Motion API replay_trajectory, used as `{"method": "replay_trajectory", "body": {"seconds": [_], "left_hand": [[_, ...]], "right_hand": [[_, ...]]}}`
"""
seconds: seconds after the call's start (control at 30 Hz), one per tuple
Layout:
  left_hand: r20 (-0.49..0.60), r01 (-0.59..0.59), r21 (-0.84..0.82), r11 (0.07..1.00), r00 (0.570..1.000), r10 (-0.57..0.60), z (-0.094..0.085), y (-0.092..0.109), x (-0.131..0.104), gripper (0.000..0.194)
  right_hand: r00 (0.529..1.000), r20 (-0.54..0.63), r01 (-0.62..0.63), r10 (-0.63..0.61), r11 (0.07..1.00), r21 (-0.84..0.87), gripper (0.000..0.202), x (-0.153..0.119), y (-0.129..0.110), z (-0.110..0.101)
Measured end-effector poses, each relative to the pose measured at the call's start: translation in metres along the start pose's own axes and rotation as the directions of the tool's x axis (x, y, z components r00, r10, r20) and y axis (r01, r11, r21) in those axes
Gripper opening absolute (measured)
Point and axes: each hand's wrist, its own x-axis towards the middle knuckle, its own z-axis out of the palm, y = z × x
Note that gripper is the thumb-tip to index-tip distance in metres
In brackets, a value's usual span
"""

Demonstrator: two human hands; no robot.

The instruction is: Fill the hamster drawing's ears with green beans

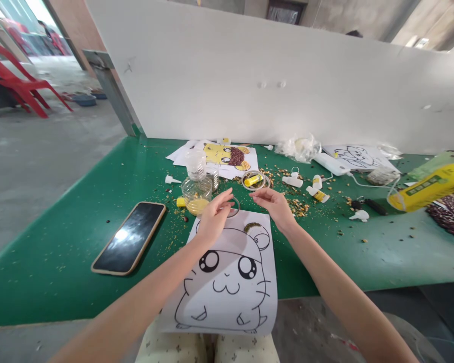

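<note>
My left hand [215, 216] is closed around the edge of a small round lid [237, 205], its rim showing beyond the fingers. To the right, my right hand [273, 204] has thumb and fingertips pinched together; anything between them is too small to make out. Both hands are above the top of a paper with a hamster line drawing [227, 287], which hangs over the table's front edge. One ear of the drawing carries a dark green strip of small grains [252, 227]. Just past my right fingertips lies a round dish [263, 185] with a yellow-labelled tube [253, 180] on it.
Clear plastic jars [196, 189] stand behind my left hand, with a phone [130, 238] at left. Scattered grains [297, 206], glue bottles [318, 194] and a yellow bag [431, 187] lie rightward. A partly covered hamster picture [227, 155] lies near the white partition [268, 75].
</note>
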Motion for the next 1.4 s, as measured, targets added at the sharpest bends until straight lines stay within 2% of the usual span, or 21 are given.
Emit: {"method": "replay_trajectory", "body": {"seconds": [0.07,0.2,0.33,0.47,0.67,0.77,0.9,1.17,1.4], "left_hand": [[-0.005,-0.013,0.037,0.999,1.0,0.013,0.0,0.001,0.0,0.04],[0.013,-0.055,0.1,0.993,0.998,0.054,-0.001,0.005,-0.002,0.018],[0.033,-0.105,0.143,0.984,0.994,0.102,0.0,0.004,-0.002,0.019],[0.066,-0.132,0.155,0.979,0.99,0.123,0.001,0.0,0.001,0.017],[0.077,-0.124,0.18,0.976,0.991,0.111,-0.001,0.002,0.002,0.015],[0.073,-0.122,0.185,0.975,0.991,0.11,-0.001,0.003,0.002,0.017],[0.061,-0.137,0.192,0.972,0.99,0.127,-0.002,0.003,0.001,0.02],[0.072,-0.183,0.206,0.961,0.983,0.171,-0.001,0.005,-0.001,0.017],[0.089,-0.209,0.206,0.956,0.977,0.194,-0.001,0.001,-0.001,0.014]], "right_hand": [[1.0,-0.001,0.025,-0.025,0.999,-0.028,0.016,0.0,0.0,0.0],[0.997,0.01,0.072,-0.071,0.992,-0.101,0.015,0.003,0.003,-0.001],[0.991,0.038,0.13,-0.125,0.969,-0.209,0.014,0.004,0.009,-0.002],[0.974,0.007,0.213,-0.225,0.91,-0.356,0.012,0.004,0.007,-0.007],[0.948,0.005,0.289,-0.318,0.855,-0.43,0.034,0.005,0.002,-0.019],[0.937,0.026,0.319,-0.347,0.825,-0.467,0.017,0.006,0.004,-0.022],[0.923,0.045,0.352,-0.382,0.79,-0.501,0.013,0.006,0.006,-0.02],[0.907,0.112,0.41,-0.406,0.786,-0.463,0.007,0.003,-0.001,-0.013],[0.943,0.154,0.332,-0.294,0.837,-0.436,0.011,0.006,0.008,-0.011]]}}
